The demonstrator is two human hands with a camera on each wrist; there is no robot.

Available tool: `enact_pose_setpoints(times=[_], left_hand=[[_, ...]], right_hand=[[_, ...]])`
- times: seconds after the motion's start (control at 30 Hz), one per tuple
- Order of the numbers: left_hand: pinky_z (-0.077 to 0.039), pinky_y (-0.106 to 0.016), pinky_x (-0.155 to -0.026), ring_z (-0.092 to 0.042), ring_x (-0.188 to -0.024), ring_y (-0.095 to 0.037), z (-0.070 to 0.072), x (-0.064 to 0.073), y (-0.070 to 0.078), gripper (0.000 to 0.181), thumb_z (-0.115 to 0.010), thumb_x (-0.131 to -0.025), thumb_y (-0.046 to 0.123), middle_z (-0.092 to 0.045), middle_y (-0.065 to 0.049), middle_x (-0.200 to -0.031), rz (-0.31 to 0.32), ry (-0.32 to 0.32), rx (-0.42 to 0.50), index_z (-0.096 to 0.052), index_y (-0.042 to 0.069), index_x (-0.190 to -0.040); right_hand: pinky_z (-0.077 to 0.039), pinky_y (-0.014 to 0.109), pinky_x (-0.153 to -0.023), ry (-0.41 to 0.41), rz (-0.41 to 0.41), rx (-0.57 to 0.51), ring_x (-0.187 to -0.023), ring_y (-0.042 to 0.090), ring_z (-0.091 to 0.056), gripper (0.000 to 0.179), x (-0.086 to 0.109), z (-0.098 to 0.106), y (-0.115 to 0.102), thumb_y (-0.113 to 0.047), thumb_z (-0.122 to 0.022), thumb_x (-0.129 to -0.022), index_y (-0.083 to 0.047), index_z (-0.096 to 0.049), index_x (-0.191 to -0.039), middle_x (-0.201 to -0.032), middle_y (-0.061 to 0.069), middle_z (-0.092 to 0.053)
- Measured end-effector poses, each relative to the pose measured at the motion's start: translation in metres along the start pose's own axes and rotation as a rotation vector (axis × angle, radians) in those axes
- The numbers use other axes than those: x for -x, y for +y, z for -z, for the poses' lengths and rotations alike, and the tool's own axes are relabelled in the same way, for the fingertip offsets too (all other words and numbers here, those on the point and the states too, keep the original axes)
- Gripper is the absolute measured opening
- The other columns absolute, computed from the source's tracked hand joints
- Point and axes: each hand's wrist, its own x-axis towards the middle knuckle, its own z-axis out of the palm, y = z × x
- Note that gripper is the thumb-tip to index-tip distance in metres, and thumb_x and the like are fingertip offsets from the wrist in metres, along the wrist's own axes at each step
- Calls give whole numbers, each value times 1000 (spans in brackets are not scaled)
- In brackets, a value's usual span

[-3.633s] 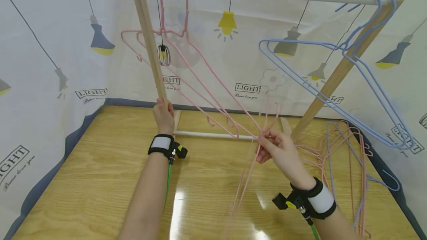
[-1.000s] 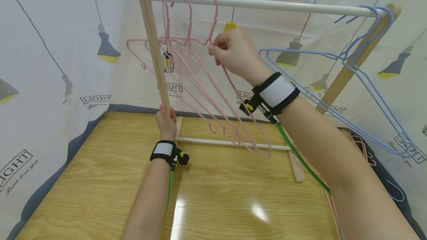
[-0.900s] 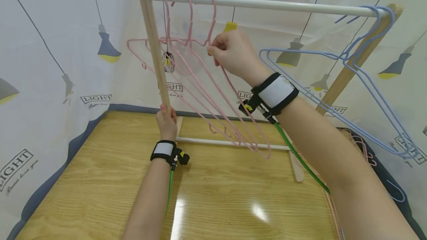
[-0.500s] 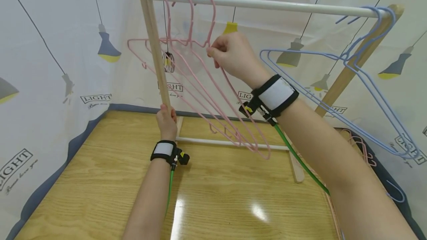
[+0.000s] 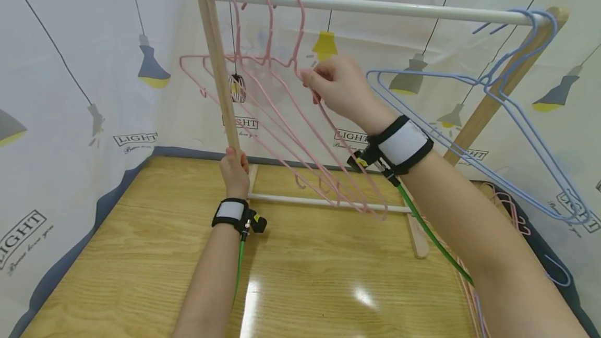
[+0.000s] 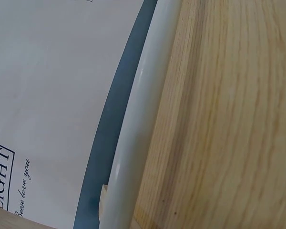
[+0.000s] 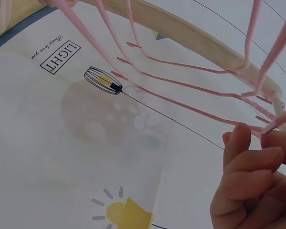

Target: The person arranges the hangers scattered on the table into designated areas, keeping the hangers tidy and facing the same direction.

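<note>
My left hand [image 5: 233, 171] grips the left wooden upright [image 5: 218, 67] of a small clothes rack near its base. From the rack's white rail [image 5: 399, 10] hang three pink clothes hangers at the left. My right hand [image 5: 343, 87] pinches the sloping arm of the rightmost pink hanger [image 5: 302, 17], just below its neck, and the hook sits over the rail. In the right wrist view, thumb and curled fingers [image 7: 243, 181] meet the pink wire, though the exact contact is partly hidden. Two blue hangers [image 5: 555, 25] hang at the rail's right end.
Loose pink hangers [image 5: 514, 207] and a blue hook [image 5: 559, 273] lie at the table's right edge, partly behind my right forearm. A lower white bar [image 5: 300, 200] joins the rack's feet. Patterned fabric [image 5: 173, 98] encloses the table.
The third pink hanger came up from the table onto the rail in my right hand. In the last half second that hand slid slightly right and down along it. My left hand keeps its grip.
</note>
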Motion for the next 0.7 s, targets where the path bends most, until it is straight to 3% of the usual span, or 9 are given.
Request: enact_pose_setpoints(times=[0.17,0.57,0.7], left_hand=[[-23,-19,-40,-31,-41,-1,0,0,0,105,-35,-72,87,-36,-2,-52,2,-5,2,-44,-17,-71],[-25,-19,-40,-32,-42,-2,-1,1,0,107,-35,-72,88,-37,-7,-54,10,-12,-1,-44,-19,-73],[-24,-19,-39,-32,-41,-1,-1,-2,-1,108,-37,-71,88,-37,-7,-54,8,-11,7,-44,-19,-73]], right_hand=[[-32,25,-46,26,-65,-86,-47,15,-41,35,8,8,2,-34,-50,-101,-5,-68,-91,-68,8,-59],[-31,25,-42,159,-139,-116,-44,14,-40,35,48,39,12,-34,-54,-99,-4,-69,-92,-69,8,-61],[-31,24,-42,219,-102,-96,-44,15,-42,31,70,39,20,-29,-55,-99,-3,-69,-90,-66,6,-61]])
